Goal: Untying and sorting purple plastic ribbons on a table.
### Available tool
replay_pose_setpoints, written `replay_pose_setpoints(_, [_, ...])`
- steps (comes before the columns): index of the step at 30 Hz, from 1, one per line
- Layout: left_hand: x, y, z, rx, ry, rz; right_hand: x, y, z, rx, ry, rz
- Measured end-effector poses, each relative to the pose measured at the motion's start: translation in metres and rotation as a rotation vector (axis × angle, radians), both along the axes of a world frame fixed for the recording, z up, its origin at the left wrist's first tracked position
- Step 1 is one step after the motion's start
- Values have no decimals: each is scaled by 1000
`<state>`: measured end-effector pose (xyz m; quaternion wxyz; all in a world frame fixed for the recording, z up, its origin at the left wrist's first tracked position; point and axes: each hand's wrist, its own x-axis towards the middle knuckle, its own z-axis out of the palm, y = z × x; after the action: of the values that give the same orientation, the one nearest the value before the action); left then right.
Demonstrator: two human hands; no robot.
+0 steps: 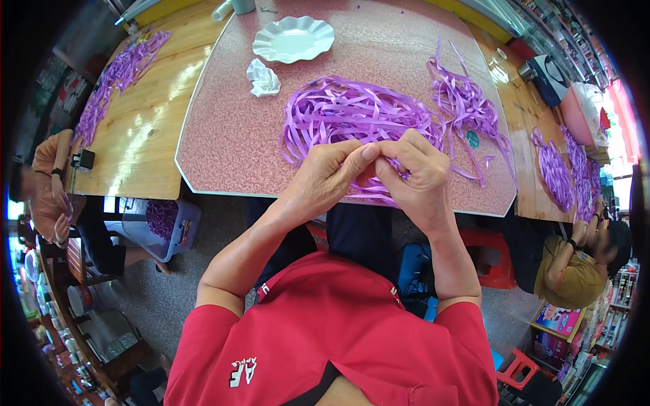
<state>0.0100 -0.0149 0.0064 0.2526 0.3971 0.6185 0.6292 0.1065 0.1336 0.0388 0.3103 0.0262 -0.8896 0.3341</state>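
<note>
My left hand [330,169] and my right hand [418,174] meet in front of me over the near edge of the table. Thumbs and forefingers are pinched together at the fingertips, and whatever they hold is too small or hidden to make out. Right behind and partly under them lies a big loose heap of purple ribbon [359,108]. Some of its strands show below the hands, by the table's edge. To the right a smaller tangle of purple ribbon [467,101] spreads toward the table's side.
A white scalloped plate [294,40] and crumpled white tissue [263,78] sit on the pink speckled tabletop [230,135]. A small green piece [472,139] lies by the right tangle. People sit at both sides, near more ribbon [555,169]. A plastic tub [183,230] stands on the floor.
</note>
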Motion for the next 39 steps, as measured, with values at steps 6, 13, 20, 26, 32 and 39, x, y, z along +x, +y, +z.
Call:
replay_pose_setpoints(6, [-2,-5,1,-42,-18,45,5,2,1,-153,-11,13])
replay_pose_setpoints(13, [-4,-8,-4,142,-231,-25,10,5,6,-408,-113,84])
replay_pose_setpoints(20, [-2,-17,1,184,-415,-41,5,10,7,-919,-185,102])
replay_pose_setpoints(26, [2,-13,-1,471,-578,-5,1,6,-9,-1143,-309,147])
replay_pose_setpoints(32, [-7,-6,-2,240,623,269,2,-2,-16,-997,-255,146])
replay_pose_setpoints(39, [-12,-7,7,164,852,229,-1,-1,-17,-1123,-306,173])
